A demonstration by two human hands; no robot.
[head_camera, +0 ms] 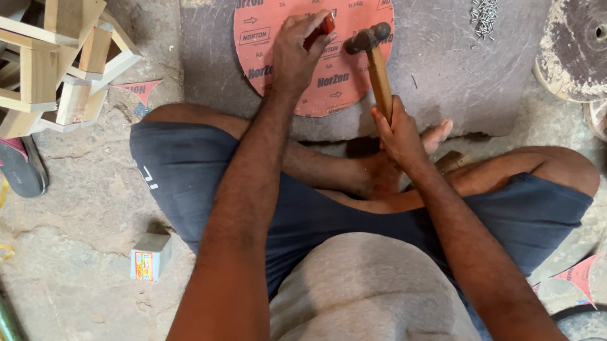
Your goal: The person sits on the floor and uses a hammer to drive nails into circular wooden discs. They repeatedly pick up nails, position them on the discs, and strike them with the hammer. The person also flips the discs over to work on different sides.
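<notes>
- Head view, landmark: round red abrasive disc (314,38), flat on the grey floor ahead of the crossed legs.
- Left hand (295,54): on the disc, fingers curled shut around a small red piece (322,28), pressing it down.
- Right hand (397,134): just below the disc's lower edge, fist closed on the wooden handle of a hammer (376,62); the head rests just right of the red piece.
- Progress: cannot tell; no struck mark is visible.
- Right of the disc: pile of small nails (483,3), untouched.
- Left of the disc: stacked wooden frames (37,58).

Rough concrete floor (86,284), stacked wooden frames (30,55), sandal (2,156)
</notes>
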